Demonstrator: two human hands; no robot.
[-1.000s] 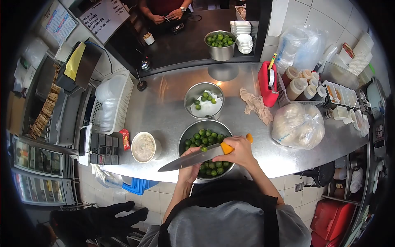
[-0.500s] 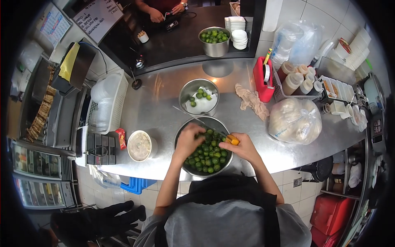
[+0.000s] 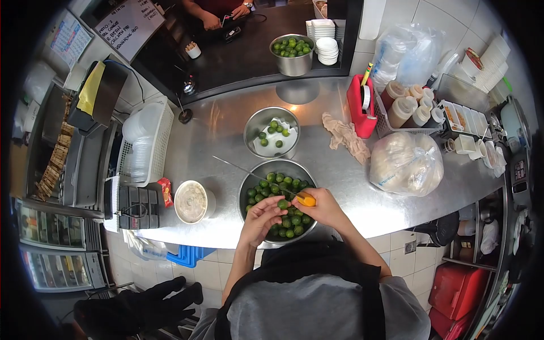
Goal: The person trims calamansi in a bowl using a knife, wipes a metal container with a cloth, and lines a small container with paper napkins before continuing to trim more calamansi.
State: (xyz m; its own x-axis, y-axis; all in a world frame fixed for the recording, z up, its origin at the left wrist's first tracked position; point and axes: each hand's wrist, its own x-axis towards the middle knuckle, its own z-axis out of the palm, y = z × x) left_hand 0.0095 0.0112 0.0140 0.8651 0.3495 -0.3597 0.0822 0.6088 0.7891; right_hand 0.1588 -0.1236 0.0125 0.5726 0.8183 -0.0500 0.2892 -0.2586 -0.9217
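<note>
My left hand pinches a small green lime between thumb and fingertips, low over a wide metal bowl heaped with similar limes. My right hand is closed round the orange handle of a knife. Its long thin blade points away to the left, across the bowl and past its far rim. Right thumb and held lime are close together. Behind the bowl stands a smaller metal pot with several limes on white paper at its bottom.
Left on the steel counter are a lidded tub and a basket of plastic lids. A full plastic bag, a cloth and squeeze bottles stand right. Another pot of limes is on the ledge, near a person's hands.
My left hand has come back from among the limes toward me, now with one lime in its fingers. My right hand and the knife have shifted slightly toward me and left.
</note>
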